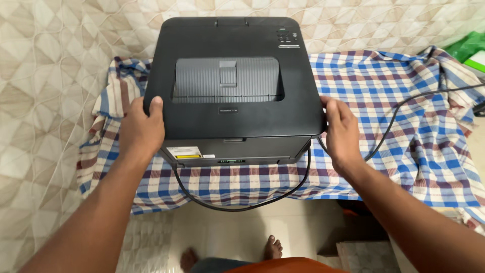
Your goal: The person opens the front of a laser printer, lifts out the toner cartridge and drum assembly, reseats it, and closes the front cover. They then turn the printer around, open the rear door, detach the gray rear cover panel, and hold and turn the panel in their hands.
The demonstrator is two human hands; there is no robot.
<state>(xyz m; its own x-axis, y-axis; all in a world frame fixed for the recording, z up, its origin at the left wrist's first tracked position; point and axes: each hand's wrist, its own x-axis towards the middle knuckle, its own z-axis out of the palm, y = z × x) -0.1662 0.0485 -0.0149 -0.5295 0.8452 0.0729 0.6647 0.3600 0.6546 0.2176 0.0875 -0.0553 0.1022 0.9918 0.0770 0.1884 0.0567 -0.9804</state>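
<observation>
1. Bare feet (273, 247) are seen at the bottom edge, on a pale tiled floor (242, 232).
2. A black cable (242, 206) is looped over the near edge of a blue, red and white checked cloth (404, 101), which is spread over a desk.
3. The left hand (140, 130) is pressed against the near left corner of a black printer (237, 65); its thumb is laid over the top edge, while its fingers are hidden behind the corner, so their spread cannot be told.
4. The right hand (342, 130) is held against the near right corner, its fingers (333, 108) curled together around the edge, beside the cable.
5. The printer is set on the cloth in the middle of the desk, its grey paper tray (227, 78) folded shut on top and a small button panel (288, 38) placed at the far right corner.
6. A patterned beige wall (60, 45) is seen behind, and a green object (467, 48) at the far right.
</observation>
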